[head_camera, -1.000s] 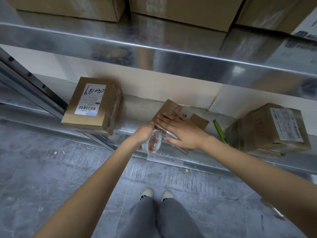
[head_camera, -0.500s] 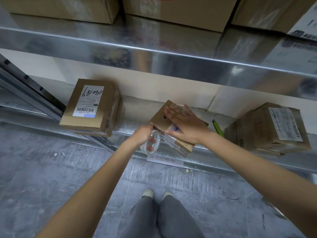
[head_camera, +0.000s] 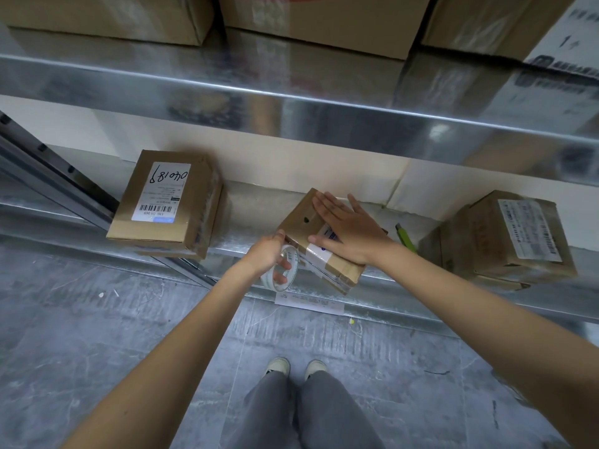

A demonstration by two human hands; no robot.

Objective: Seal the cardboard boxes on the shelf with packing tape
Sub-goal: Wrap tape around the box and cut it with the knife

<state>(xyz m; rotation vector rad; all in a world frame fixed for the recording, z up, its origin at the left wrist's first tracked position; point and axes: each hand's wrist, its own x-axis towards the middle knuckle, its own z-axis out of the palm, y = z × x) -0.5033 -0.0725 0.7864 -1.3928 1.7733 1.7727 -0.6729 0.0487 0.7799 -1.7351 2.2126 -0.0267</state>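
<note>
Your right hand [head_camera: 348, 230] slid forward, flat, smoothing tape across the middle box [head_camera: 299, 223]; your left hand [head_camera: 267, 252] gripped the tape roll [head_camera: 281, 270]. That seam looked nearly sealed.

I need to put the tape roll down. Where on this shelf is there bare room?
Bare metal lies between the labelled box and the middle box under the right hand. Right of it is crowded: a green cutter sits close beside the right box.
</note>
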